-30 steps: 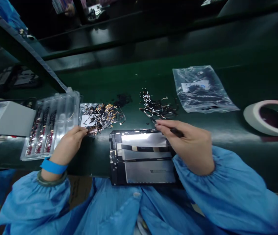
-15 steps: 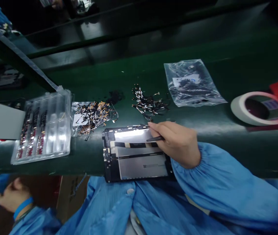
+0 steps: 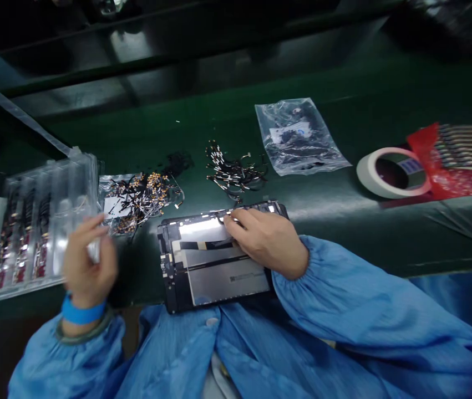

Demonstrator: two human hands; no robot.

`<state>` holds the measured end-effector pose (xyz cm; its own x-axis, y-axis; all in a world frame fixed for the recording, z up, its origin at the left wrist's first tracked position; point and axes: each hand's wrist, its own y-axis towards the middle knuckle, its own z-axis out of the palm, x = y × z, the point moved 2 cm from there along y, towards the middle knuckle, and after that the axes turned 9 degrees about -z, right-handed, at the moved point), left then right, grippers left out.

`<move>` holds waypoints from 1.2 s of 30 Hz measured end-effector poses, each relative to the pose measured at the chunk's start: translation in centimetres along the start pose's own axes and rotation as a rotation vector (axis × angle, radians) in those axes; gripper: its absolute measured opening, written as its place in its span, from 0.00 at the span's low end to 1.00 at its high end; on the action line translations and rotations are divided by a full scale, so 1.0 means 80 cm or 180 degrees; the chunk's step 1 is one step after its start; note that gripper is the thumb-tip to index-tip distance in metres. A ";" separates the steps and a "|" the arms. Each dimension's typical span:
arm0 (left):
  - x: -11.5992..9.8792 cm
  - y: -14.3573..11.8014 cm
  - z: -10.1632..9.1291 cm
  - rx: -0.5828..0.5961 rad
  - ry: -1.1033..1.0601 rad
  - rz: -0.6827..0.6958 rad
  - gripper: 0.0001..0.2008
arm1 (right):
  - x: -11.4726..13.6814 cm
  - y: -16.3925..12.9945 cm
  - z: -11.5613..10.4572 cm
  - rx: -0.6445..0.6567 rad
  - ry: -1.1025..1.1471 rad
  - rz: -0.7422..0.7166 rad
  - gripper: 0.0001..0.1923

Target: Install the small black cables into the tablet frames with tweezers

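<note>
A dark green work surface (image 3: 344, 210) carries a black rectangular tablet panel with a silvery back (image 3: 214, 260) at its near edge. The right hand (image 3: 267, 241) rests on the panel's far edge, fingers pressed down. The left hand (image 3: 88, 260), blurred, hovers loosely curled beside a clear plastic compartment tray (image 3: 31, 221); whether it holds anything cannot be told.

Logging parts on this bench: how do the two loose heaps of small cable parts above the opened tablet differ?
The left heap shows many gold-coloured ends and lies partly on a clear bag with a white label; the right heap is black with white tips and lies bare on the green bench. The left heap spreads wider; the right heap is more compact. Both are tangled, untouched by either hand.
</note>
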<state>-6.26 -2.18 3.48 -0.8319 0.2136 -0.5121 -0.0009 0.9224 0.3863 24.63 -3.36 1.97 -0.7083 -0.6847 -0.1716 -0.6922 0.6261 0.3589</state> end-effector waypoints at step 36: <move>-0.105 0.026 0.122 0.1972 0.0308 0.2516 0.24 | -0.009 -0.028 -0.012 -0.0156 -0.0080 0.0081 0.13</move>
<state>6.09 1.11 1.12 -0.5106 0.8347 -0.2065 0.8361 0.5380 0.1073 26.82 -4.62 2.20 -0.7292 -0.6589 -0.1847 -0.6668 0.6237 0.4078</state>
